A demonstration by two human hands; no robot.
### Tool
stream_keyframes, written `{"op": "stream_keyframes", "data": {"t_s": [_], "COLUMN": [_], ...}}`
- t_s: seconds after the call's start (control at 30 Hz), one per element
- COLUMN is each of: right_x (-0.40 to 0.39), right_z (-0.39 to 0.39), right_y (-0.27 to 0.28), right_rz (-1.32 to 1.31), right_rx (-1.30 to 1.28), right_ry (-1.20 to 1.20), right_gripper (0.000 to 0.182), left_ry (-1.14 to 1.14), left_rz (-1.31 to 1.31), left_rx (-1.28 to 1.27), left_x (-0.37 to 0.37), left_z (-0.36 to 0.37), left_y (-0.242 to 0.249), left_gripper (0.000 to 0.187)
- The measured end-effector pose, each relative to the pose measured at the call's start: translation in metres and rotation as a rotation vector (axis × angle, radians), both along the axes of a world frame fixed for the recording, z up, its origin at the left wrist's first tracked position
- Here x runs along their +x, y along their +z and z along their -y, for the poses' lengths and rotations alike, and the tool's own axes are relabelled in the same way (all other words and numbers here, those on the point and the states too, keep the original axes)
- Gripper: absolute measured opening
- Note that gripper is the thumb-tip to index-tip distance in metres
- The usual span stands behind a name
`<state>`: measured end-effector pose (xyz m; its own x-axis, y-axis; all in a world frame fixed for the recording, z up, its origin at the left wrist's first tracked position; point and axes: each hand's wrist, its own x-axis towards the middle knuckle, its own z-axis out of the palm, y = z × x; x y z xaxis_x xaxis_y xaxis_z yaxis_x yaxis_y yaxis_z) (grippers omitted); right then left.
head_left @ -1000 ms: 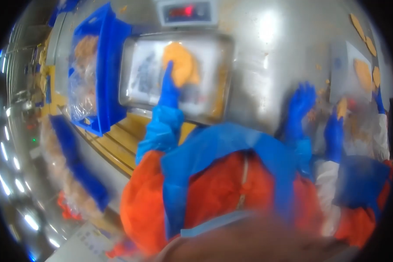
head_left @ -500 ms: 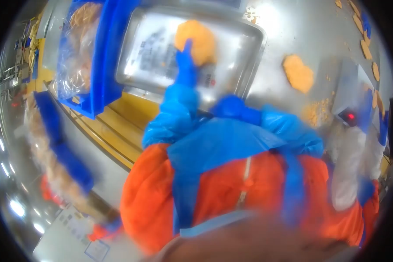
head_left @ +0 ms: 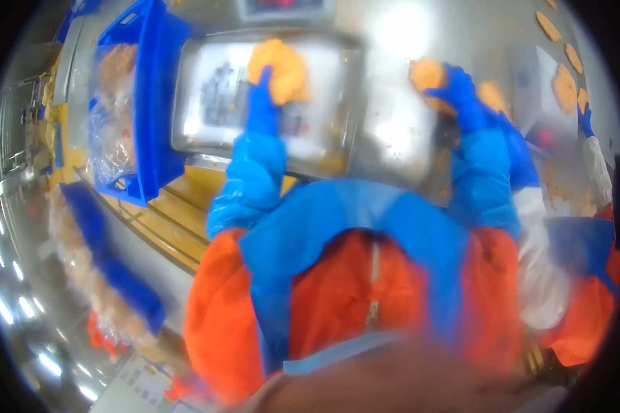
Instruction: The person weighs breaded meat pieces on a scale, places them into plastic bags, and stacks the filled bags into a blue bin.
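Note:
My left hand [head_left: 263,103], in a blue glove, grips an orange breaded cutlet [head_left: 282,72] with the thumb on top; its other fingers are hidden beneath. Hand and cutlet are over a shallow metal tray [head_left: 331,131]. Off to the right, my right hand [head_left: 463,100], also blue-gloved, is closed on the edge of a second breaded cutlet [head_left: 428,77] at the steel table [head_left: 396,131]. Blur hides whether that cutlet touches the table. Part of another cutlet [head_left: 492,96] shows just right of my right hand.
Left of the tray stands a blue crate [head_left: 155,103] beside a plastic bag of breaded pieces [head_left: 114,117]. A co-worker's blue-gloved hand [head_left: 519,151] reaches in close to my right arm. More cutlets [head_left: 565,88] lie at the far right. A yellow slatted surface [head_left: 179,213] lies below the tray.
My right hand has moved from near my chest out to the right and taken hold of a cutlet. My left hand still holds its cutlet over the tray. The view has shifted.

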<state>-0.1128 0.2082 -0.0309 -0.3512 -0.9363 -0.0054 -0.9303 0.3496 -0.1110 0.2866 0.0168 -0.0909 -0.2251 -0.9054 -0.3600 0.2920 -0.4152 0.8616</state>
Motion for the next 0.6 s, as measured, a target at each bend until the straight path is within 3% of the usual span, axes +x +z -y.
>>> {"op": "stream_keyframes", "data": {"t_s": [0.03,0.07,0.13,0.17,0.23,0.27,0.3,0.33,0.37,0.4,0.43,0.53,0.6], "right_x": [-0.004,-0.002,0.012,0.025,0.063,0.085,0.106,0.126,0.140,0.145,0.147,0.119,0.109], "right_z": [0.005,0.007,0.005,0.002,-0.003,-0.001,-0.002,-0.003,-0.001,-0.001,-0.008,-0.035,-0.053], "right_y": [-0.001,-0.004,0.003,0.025,0.081,0.073,0.059,0.044,0.036,0.036,0.041,0.057,0.065], "right_rz": [0.234,0.242,1.017,1.020,1.555,1.557,1.877,2.212,2.352,2.359,2.328,2.149,2.026], "right_rx": [0.248,0.237,0.248,0.249,0.023,0.032,-0.182,-0.378,-0.465,-0.489,-0.498,-0.430,-0.366], "right_ry": [-0.076,-0.069,-0.208,-0.195,-0.322,-0.314,-0.314,-0.288,-0.262,-0.277,-0.302,-0.364,-0.366], "right_gripper": [0.046,0.046,0.056,0.056,0.053,0.053,0.055,0.058,0.059,0.060,0.061,0.064,0.066], "left_ry": [-0.007,-0.002,0.004,0.015,0.018,-0.039,-0.106,-0.084,0.054,0.066,-0.175,-0.456,-0.337], "left_rz": [0.031,0.038,0.075,0.079,0.197,0.104,0.166,0.103,0.165,0.165,-0.166,-0.314,-0.054], "left_rx": [-0.021,-0.032,-0.107,-0.113,-0.136,-0.169,-0.126,-0.060,0.179,0.175,0.210,0.094,-0.060], "left_x": [-0.003,-0.007,-0.026,-0.036,-0.062,-0.074,-0.081,-0.103,-0.114,-0.112,-0.108,-0.108,-0.119], "left_z": [-0.008,-0.018,-0.043,-0.057,-0.084,-0.094,-0.100,-0.127,-0.133,-0.131,-0.129,-0.144,-0.157], "left_y": [0.013,0.024,0.068,0.092,0.139,0.152,0.141,0.183,0.166,0.149,0.137,0.121,0.136], "left_gripper": [0.059,0.059,0.056,0.056,0.047,0.048,0.049,0.044,0.056,0.056,0.059,0.064,0.053]}}
